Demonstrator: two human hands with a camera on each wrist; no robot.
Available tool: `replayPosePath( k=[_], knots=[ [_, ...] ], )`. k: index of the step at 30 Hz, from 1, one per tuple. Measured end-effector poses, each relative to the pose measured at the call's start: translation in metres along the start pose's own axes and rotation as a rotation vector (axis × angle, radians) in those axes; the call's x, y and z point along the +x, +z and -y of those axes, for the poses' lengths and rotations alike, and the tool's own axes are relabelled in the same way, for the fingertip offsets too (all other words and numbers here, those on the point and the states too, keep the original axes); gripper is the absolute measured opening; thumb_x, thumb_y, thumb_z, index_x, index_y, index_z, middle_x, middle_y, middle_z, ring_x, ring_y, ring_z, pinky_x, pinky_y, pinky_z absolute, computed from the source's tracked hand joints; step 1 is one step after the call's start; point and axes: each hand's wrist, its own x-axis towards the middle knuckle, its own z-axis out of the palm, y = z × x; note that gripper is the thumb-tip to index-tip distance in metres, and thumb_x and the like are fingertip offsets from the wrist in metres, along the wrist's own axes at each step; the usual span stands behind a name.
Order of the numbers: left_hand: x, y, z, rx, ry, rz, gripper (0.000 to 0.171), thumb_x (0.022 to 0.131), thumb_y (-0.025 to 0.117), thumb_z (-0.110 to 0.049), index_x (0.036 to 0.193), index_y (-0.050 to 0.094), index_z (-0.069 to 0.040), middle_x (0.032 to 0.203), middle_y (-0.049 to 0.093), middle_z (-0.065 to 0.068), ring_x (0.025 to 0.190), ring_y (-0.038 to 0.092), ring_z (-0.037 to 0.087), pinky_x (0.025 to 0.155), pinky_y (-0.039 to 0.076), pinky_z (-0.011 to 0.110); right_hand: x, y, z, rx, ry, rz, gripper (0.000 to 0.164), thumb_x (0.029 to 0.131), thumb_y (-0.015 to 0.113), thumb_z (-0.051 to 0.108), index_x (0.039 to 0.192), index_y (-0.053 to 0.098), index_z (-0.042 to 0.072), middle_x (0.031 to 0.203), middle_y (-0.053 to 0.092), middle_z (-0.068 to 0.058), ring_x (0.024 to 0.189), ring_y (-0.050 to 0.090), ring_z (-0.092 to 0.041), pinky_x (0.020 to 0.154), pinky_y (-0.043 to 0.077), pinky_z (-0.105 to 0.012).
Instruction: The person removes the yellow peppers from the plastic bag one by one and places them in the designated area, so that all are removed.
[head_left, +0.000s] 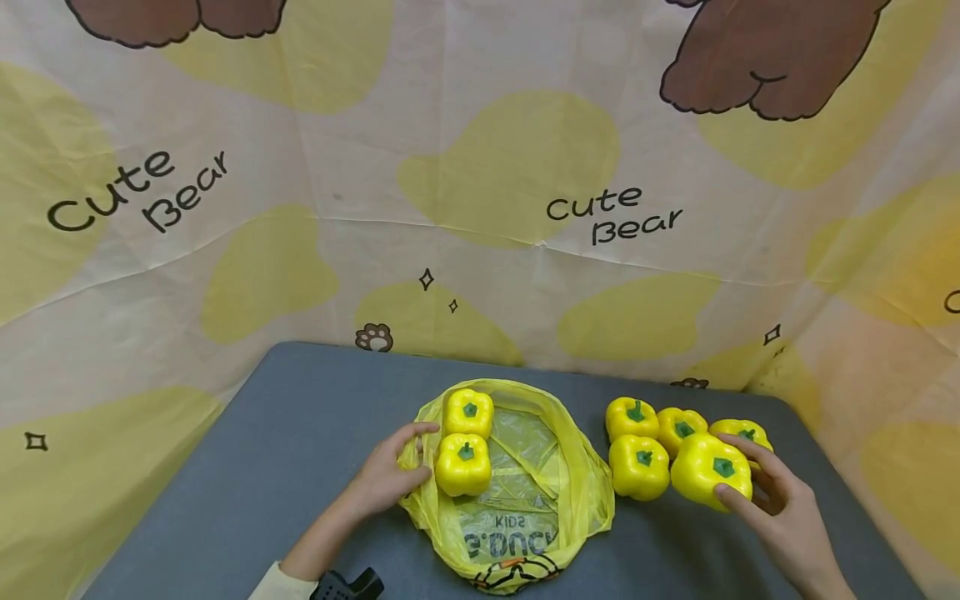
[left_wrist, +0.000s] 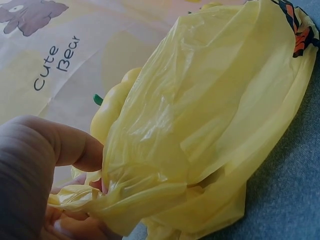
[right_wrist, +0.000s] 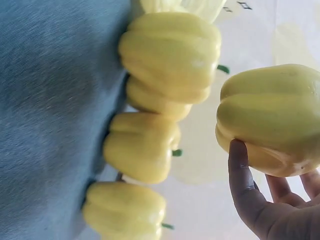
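Observation:
My right hand point(head_left: 787, 504) holds a yellow bell pepper point(head_left: 711, 471) with a green stem. In the right wrist view, the gripped bell pepper point(right_wrist: 272, 117) is raised off the table, above the others. A yellow plastic bag point(head_left: 587, 492) lies spread with its mouth up, and two bell peppers point(head_left: 462, 465) sit inside along its left side. At that side my left hand point(head_left: 386, 471) grips the bag's edge. The left wrist view shows gathered plastic bag point(left_wrist: 175, 115) between thumb and fingers, the fingers partly hidden.
Several more yellow bell peppers point(head_left: 639, 468) are grouped on the grey table point(head_left: 322, 417) right of the bag. Behind the table hangs a printed cloth point(head_left: 480, 183) with bears and lettering. A black wrist device point(head_left: 348, 586) is on the left forearm.

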Motion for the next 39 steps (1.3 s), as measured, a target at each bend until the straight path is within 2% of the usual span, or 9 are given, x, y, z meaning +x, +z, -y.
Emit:
replayPosePath(
  k=[4,9,15,26,33,39],
  knots=[
    [0.000,0.000,-0.001,0.000,-0.011,-0.010,0.056,0.075,0.067,-0.005,0.129,0.058,-0.017,0.130,0.056,0.012,0.096,0.053,0.018,0.067,0.046,0.024,0.000,-0.002,-0.009,-0.037,0.059,0.002,0.055,0.087,0.066,0.001,0.138,0.050,0.011,0.127,0.046,0.025,0.100,0.052,0.016,0.069,0.051,-0.013],
    [-0.001,-0.001,-0.002,0.011,-0.021,-0.011,0.056,0.075,0.067,-0.005,0.129,0.058,-0.017,0.130,0.056,0.013,0.090,0.053,0.017,0.064,0.046,0.025,-0.001,-0.001,-0.019,-0.025,0.087,0.010,0.055,0.088,0.065,0.001,0.139,0.047,0.005,0.124,0.046,0.030,0.100,0.051,0.018,0.069,0.050,-0.012],
    [-0.001,0.000,-0.001,0.014,-0.021,-0.011,0.056,0.075,0.068,-0.006,0.129,0.058,-0.018,0.130,0.056,0.011,0.097,0.053,0.019,0.070,0.046,0.024,-0.001,0.001,-0.029,-0.048,0.120,0.009,0.052,0.089,0.066,0.006,0.136,0.045,0.001,0.119,0.045,0.032,0.098,0.048,0.020,0.070,0.049,-0.010],
    [-0.001,-0.001,0.000,0.010,-0.016,-0.003,0.056,0.075,0.067,-0.005,0.129,0.057,-0.017,0.130,0.055,0.012,0.099,0.052,0.021,0.069,0.046,0.024,-0.002,0.006,-0.041,-0.065,0.228,0.049,0.053,0.090,0.066,0.017,0.136,0.044,0.000,0.112,0.042,0.037,0.091,0.049,0.017,0.067,0.051,-0.019],
    [-0.002,-0.001,0.000,0.026,-0.003,-0.024,0.055,0.074,0.068,-0.005,0.128,0.059,-0.018,0.132,0.057,0.010,0.104,0.051,0.021,0.075,0.045,0.024,-0.001,0.009,-0.047,-0.075,0.203,0.042,0.051,0.089,0.068,0.015,0.133,0.047,0.000,0.112,0.043,0.038,0.090,0.051,0.016,0.066,0.050,-0.019],
    [-0.002,-0.001,0.001,0.026,0.001,-0.024,0.055,0.075,0.068,-0.005,0.128,0.059,-0.018,0.131,0.057,0.011,0.103,0.052,0.020,0.074,0.046,0.024,-0.002,0.009,-0.050,-0.086,0.186,0.042,0.049,0.088,0.069,0.014,0.131,0.050,0.000,0.110,0.045,0.038,0.089,0.051,0.015,0.067,0.050,-0.018]
  ],
)
